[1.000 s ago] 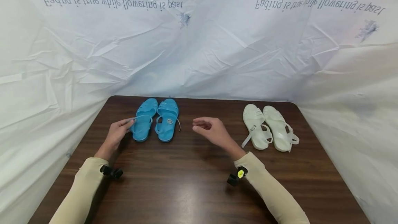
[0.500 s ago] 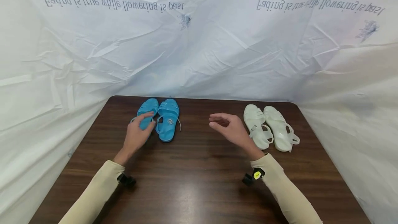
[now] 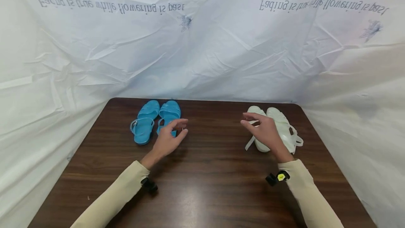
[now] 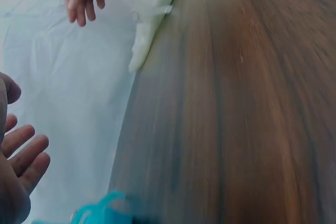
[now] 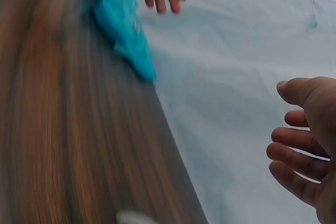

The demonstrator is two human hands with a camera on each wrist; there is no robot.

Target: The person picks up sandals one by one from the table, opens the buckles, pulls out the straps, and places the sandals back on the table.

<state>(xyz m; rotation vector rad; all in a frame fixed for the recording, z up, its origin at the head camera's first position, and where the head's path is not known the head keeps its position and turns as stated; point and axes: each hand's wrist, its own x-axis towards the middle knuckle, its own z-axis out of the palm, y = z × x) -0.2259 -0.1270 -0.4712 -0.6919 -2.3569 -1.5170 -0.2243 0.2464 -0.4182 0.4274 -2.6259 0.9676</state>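
A white sheet [image 3: 215,62] stands beyond both hands, and the dark wooden counter [image 3: 215,161] spreads below them, leaving a broad stretch between left and right for setting a hand down without brushing footwear. The blue sandals [image 3: 148,110] lie side by side at the left hand [image 3: 169,138], which hovers partly over the nearer one, with the other just beyond its outer side; the white sandals [image 3: 280,126] lie below and beside the right hand [image 3: 264,131]. Both hands appear empty, thumb and fingers apart, clear of the shoes in the wrist views. As the pairs look already neatly set, good handling here probably means lifting each hand straight up before any sideways move, so that neither sleeve nor wrist camera drags a sandal askew. Any correction would best be a light nudge at the sole, since the straps look soft and would likely bend rather than steer the shoe. Mind the loose strap [image 3: 250,143] sticking out toward the person from beneath the right hand, and the small buckle [image 3: 134,123] on the outer side of the farther blue sandal from the left hand; either could snag a finger.
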